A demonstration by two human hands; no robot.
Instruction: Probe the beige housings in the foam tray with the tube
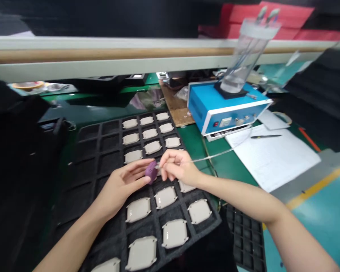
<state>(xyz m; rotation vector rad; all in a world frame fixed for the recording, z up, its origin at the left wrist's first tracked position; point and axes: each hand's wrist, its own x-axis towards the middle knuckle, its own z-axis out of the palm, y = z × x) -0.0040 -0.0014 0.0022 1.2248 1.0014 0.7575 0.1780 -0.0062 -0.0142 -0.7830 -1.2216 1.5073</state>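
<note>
Over the tray (200, 230), from my head view, my left hand (124, 183) clasps the purple piece (151, 172) between thumb and fingers, while my right hand (180, 166) pinches the tube (211, 157), its tip close against the piece; whether they touch I cannot tell. Rightward from my grip the tube trails to a blue box (232, 116) bearing a clear cylinder (243, 56). Beyond and above my hands a shelf (102, 68) crosses. Farther right of my grip lies paper (274, 158) with a pen (266, 136) on it. I count one piece, one box, one cylinder, one pen, nine pale cases (152, 147) beyond my hands and seven nearer, two of those partly covered or cut off; any behind my fingers I cannot count. The tray's right edge passes beneath my right wrist, green bench (191, 136) lies between that edge and the box, and dark compartments (109, 162) spread left of my grip.
</note>
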